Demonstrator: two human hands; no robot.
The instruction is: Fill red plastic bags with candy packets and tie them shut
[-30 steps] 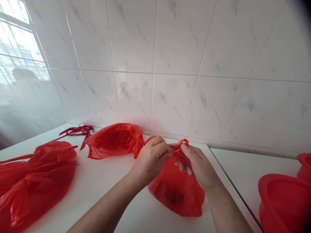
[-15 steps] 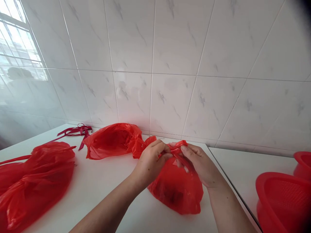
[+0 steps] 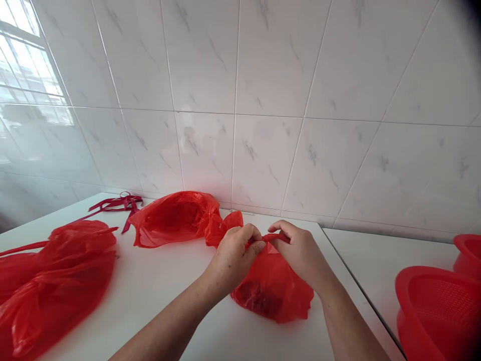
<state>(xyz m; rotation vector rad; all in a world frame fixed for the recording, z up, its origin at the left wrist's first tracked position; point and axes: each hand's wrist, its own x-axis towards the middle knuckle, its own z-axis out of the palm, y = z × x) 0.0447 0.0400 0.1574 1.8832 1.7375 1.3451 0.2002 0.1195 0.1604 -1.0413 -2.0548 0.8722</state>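
Both of my hands are at the gathered neck of a red plastic bag [image 3: 278, 288] that rests on the white table. Something dark shows faintly through its lower side, too unclear to name. My left hand [image 3: 240, 253] pinches the neck between thumb and curled fingers. Close against it, my right hand [image 3: 298, 250] grips the twisted plastic with thumb and fingers, the index finger arched above. Behind my left hand, a second red plastic bag [image 3: 169, 220] lies on its side with its mouth facing left; its knotted end reaches toward my fingers.
At the left lies a large crumpled red plastic bag [image 3: 75, 271]. Dark red ribbons [image 3: 116, 202] lie by the wall at the back left. Red plastic baskets [image 3: 421, 286] stand on the adjoining surface at the right. A tiled wall [image 3: 270, 165] closes off the back.
My right hand has turned over and drawn its fingers in near my left hand, around the bag's neck. The hanging bag has shifted slightly upward. My left hand keeps its pinch.
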